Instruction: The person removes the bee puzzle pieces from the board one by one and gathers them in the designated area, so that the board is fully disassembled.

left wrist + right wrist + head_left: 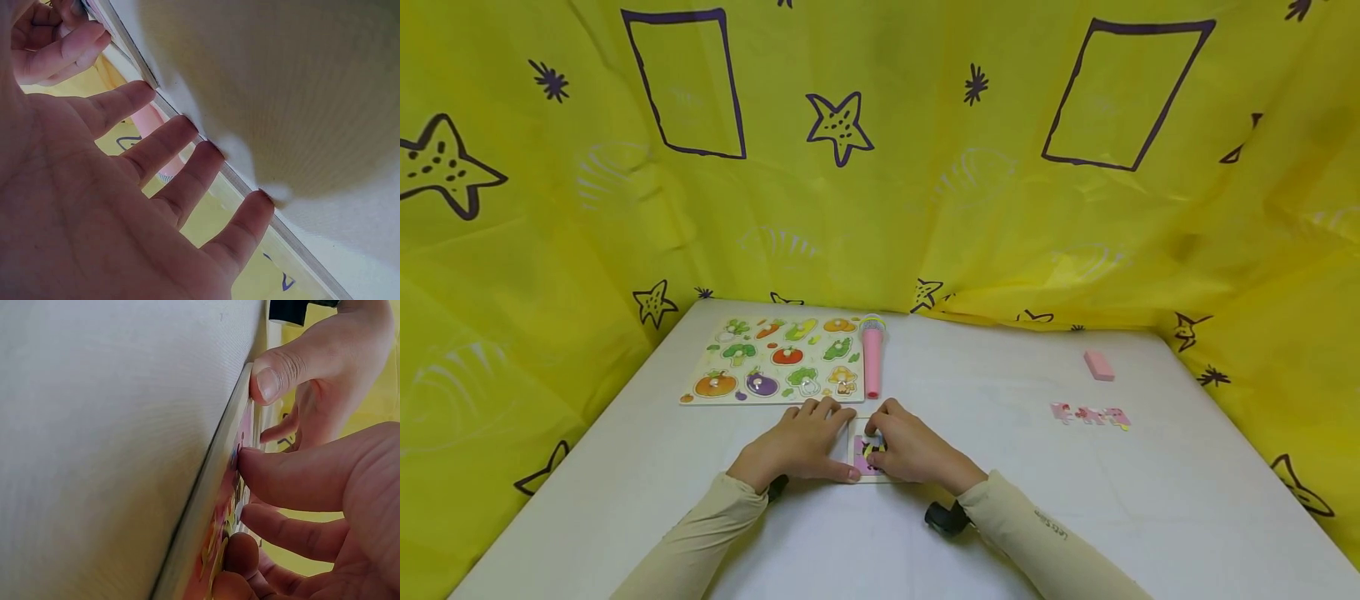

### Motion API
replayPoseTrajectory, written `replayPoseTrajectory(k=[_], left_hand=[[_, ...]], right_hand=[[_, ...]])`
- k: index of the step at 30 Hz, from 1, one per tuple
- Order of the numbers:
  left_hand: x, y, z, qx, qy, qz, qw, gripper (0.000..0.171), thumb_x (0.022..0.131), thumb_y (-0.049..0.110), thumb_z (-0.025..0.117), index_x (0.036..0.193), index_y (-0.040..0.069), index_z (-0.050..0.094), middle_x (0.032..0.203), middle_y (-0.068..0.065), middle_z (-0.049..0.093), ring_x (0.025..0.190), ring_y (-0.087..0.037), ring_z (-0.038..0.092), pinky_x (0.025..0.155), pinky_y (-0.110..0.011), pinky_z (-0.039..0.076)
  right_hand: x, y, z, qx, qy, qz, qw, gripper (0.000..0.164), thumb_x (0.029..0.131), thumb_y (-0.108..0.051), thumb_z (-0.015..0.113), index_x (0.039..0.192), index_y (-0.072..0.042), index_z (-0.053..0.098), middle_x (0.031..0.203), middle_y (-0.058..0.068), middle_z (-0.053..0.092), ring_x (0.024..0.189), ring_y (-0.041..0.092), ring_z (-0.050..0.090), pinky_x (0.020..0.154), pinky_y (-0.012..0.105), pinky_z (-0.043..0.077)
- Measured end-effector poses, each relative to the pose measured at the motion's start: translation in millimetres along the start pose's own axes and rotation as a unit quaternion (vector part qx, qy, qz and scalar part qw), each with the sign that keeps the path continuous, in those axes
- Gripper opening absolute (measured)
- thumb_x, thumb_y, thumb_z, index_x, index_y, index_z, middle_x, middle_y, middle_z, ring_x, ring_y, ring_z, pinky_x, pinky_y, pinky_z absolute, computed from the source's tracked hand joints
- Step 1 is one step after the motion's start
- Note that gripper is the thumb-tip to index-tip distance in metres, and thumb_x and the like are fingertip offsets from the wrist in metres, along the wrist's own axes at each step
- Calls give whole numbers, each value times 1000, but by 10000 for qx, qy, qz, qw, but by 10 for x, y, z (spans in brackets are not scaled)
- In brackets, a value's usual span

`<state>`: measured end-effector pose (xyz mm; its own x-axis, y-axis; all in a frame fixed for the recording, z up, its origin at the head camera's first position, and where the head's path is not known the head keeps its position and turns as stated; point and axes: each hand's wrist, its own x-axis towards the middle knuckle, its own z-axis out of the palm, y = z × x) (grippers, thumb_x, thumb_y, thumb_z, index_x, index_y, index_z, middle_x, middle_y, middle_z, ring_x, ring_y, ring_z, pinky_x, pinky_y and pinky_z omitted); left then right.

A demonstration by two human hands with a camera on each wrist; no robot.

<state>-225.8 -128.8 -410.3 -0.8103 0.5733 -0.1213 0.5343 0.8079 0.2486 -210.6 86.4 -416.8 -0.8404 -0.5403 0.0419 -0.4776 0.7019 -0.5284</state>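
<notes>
A small framed jigsaw puzzle [869, 480] with a black-and-yellow bee picture on pink lies on the white table between both hands. My left hand [808, 442] lies spread on its left side. The left thumb rests on the puzzle's near left corner, while the other fingertips [209, 149] line up near the front edge of the vegetable board [814, 357]. My right hand [917, 448] touches the puzzle's face with bent fingers. In the right wrist view, the thumb and fingertips [242, 551] meet the printed pieces, with a gap between thumb and index finger.
A pink toy microphone [872, 362] lies right of the vegetable board, just beyond the puzzle. Several pink jigsaw pieces [1091, 415] lie in a row at the right, with a pink block [1099, 365] farther back. Yellow patterned cloth [895, 225] hangs behind the table.
</notes>
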Motion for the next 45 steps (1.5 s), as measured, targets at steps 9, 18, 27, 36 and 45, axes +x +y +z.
replayPoseTrajectory(k=[9,18,27,36,45], left_hand=[[-1,-1,10,6,-5,11,10000,92,85,59,86,155,11,52,145,-14,50,137,-43,46,112,-65,37],[-4,4,5,11,-25,-28,10000,92,85,60,86,155,10,52,144,-14,51,137,-42,46,112,-65,37],[-21,16,-2,1,38,25,10000,90,85,59,86,153,9,53,141,-14,51,135,-42,47,110,-65,38],[-18,11,-5,-3,51,8,10000,91,85,58,86,153,9,53,141,-14,51,134,-41,47,110,-65,38],[-15,9,5,-43,43,-17,10000,92,84,59,87,154,10,53,142,-13,51,135,-40,47,111,-64,37]], right_hand=[[-21,-12,-3,-33,121,-58,9999,25,92,-7,82,111,-1,65,109,11,55,81,19,53,74,35,49],[-30,-13,24,133,412,-204,9989,27,90,-2,82,107,-3,62,104,7,53,82,17,52,73,33,47],[-16,20,44,745,737,-431,9936,15,90,9,72,98,-1,65,92,4,64,79,14,58,71,29,51],[33,61,48,1004,858,-354,9906,14,94,11,66,95,-3,68,90,2,70,77,13,62,70,28,54],[50,49,26,1252,845,37,9885,12,94,9,67,94,-3,70,84,-1,65,76,12,57,71,29,52]])
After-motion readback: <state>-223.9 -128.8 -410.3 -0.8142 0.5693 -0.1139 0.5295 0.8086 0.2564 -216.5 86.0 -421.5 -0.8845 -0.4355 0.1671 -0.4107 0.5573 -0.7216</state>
